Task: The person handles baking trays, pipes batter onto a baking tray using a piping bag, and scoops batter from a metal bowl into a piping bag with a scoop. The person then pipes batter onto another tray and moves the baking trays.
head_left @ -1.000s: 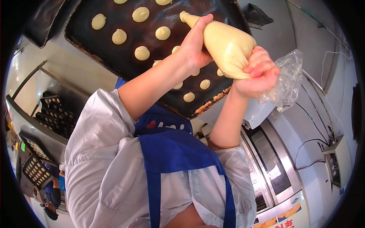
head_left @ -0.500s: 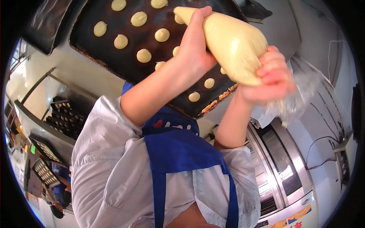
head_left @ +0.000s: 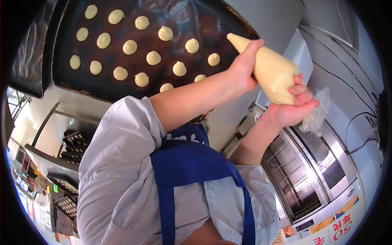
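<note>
A clear piping bag [head_left: 272, 69] full of pale yellow batter is held in both hands, its tip pointing up and left over the tray's right edge. My left hand [head_left: 246, 65] is closed around the narrow front part, with the thumb on top. At the wide rear end, my right hand [head_left: 293, 104] grips the bag where the plastic gathers, and loose wrap sticks out beyond it. Beneath lies a dark baking tray [head_left: 196, 18], with several round batter dollops [head_left: 153, 58] in rows. My left forearm hides part of the tray's near side.
Another dark tray [head_left: 30, 61] sits at the far left. Below it stands a rack with filled trays [head_left: 73, 147]. A steel oven [head_left: 296, 179] with glass doors is at the lower right, and cables [head_left: 355, 118] run along the right wall.
Both hands and the piping bag have shifted right relative to the tray, off the dollops. My right hand's fingers look looser. The view has moved, showing more of the tray's left side.
</note>
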### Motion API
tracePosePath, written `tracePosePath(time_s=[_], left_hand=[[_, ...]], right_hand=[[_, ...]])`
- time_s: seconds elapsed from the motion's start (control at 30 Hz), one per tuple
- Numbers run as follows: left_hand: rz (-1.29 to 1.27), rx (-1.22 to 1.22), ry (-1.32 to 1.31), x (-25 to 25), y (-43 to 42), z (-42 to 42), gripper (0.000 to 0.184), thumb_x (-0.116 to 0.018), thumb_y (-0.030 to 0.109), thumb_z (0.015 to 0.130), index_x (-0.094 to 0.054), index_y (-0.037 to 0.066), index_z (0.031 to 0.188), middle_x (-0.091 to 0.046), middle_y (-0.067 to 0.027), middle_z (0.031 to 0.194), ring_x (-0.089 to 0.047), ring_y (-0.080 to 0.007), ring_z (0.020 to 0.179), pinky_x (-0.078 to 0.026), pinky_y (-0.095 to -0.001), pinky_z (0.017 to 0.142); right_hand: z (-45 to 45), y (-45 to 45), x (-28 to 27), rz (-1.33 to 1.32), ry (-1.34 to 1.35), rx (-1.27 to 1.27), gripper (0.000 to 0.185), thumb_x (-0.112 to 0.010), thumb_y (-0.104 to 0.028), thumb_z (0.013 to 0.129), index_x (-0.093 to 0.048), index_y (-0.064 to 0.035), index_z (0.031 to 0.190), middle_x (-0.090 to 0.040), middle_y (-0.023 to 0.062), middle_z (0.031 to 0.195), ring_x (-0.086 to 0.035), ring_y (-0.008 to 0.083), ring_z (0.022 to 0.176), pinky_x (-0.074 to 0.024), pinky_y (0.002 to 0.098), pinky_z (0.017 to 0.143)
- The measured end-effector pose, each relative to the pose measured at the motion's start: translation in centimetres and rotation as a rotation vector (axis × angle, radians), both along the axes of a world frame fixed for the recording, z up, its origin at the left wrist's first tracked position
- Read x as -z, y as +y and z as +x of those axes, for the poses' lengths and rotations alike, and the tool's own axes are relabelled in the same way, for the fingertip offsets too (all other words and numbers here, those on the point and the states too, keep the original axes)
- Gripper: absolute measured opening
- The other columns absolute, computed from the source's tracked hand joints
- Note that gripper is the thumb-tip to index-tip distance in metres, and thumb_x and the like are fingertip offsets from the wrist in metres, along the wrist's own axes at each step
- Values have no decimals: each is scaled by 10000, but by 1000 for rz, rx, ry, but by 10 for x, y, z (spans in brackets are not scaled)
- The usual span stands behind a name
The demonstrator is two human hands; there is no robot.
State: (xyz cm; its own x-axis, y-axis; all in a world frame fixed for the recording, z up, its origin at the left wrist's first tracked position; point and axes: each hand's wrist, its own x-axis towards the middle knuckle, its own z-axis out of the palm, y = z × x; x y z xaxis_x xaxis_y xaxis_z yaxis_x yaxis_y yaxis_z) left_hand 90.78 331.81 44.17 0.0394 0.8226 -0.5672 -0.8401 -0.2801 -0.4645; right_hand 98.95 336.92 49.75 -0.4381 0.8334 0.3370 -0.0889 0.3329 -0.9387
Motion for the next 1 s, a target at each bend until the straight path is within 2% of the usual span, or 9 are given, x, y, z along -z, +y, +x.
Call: tracePosePath(time_s=[0.1, 0.2, 0.43, 0.53, 0.6, 0.63, 0.73, 0.8, 1.0], left_hand=[[-24, 38, 45, 18, 5, 6, 378, -574, 402, 842, -532, 70, 1018, -588, -98, 1052, -547, -256, 1018, -410, -401, 959], [4, 59, 26, 31, 9, 12, 413, -555, 423, 849, -529, 60, 1045, -578, -108, 1090, -539, -263, 1045, -404, -407, 967], [-8, 40, 24, 35, 9, 16, 448, -536, 435, 859, -520, 46, 1081, -567, -114, 1119, -528, -262, 1076, -396, -409, 978], [4, 23, 20, 33, 10, 14, 464, -584, 396, 837, -477, 44, 1119, -553, -123, 1118, -534, -269, 1056, -401, -399, 978], [18, 61, 36, 30, 11, 3, 403, -569, 387, 854, -523, 46, 1065, -590, -110, 1061, -551, -247, 1035, -414, -396, 959], [16, 57, 34, 24, 8, -1, 403, -569, 387, 854, -523, 46, 1065, -590, -110, 1061, -551, -247, 1035, -414, -396, 959], [-109, -8, 138, 16, -1, -8, 387, -583, 360, 851, -518, 40, 1057, -597, -109, 1033, -558, -252, 1019, -422, -402, 948], [-153, -85, 229, 17, -5, -12, 395, -576, 361, 855, -507, 32, 1062, -595, -114, 1031, -559, -262, 1017, -426, -414, 943], [-46, -90, 139, 41, -13, -29, 524, -448, 433, 901, -464, -15, 1171, -536, -182, 1185, -510, -317, 1117, -366, -443, 1004]], right_hand=[[-1, 3, 16, -15, -3, 82, 512, -201, -387, 975, -288, -162, 524, -405, 17, 453, -512, 179, 613, -350, 422, 965], [0, 5, 25, 29, -46, 79, 508, -207, -379, 973, -290, -162, 522, -370, 3, 430, -495, 170, 568, -369, 410, 937], [1, 9, 30, 23, -66, 48, 505, -215, -363, 972, -305, -156, 520, -374, 4, 430, -472, 167, 531, -409, 396, 875], [-5, 6, 26, -2, -90, 145, 511, -213, -373, 973, -304, -153, 521, -380, 5, 437, -468, 163, 529, -420, 396, 864], [-10, 0, 26, 94, -31, 176, 515, -210, -386, 973, -298, -155, 521, -377, 1, 441, -465, 162, 533, -424, 406, 861], [-11, -1, 26, 92, -33, 172, 515, -210, -386, 973, -298, -155, 521, -377, 1, 441, -465, 162, 533, -424, 406, 861], [-12, -1, 28, 28, 183, 113, 524, -208, -400, 974, -297, -157, 518, -368, -3, 436, -459, 162, 533, -429, 414, 859], [-17, 0, 25, -23, 141, -36, 475, -253, -375, 948, -274, -157, 526, -340, -9, 457, -393, 161, 537, -403, 407, 867], [-46, -1, 41, 71, -57, -90, 495, -254, -356, 952, -264, -153, 501, -312, 1, 415, -375, 160, 511, -407, 377, 804]])
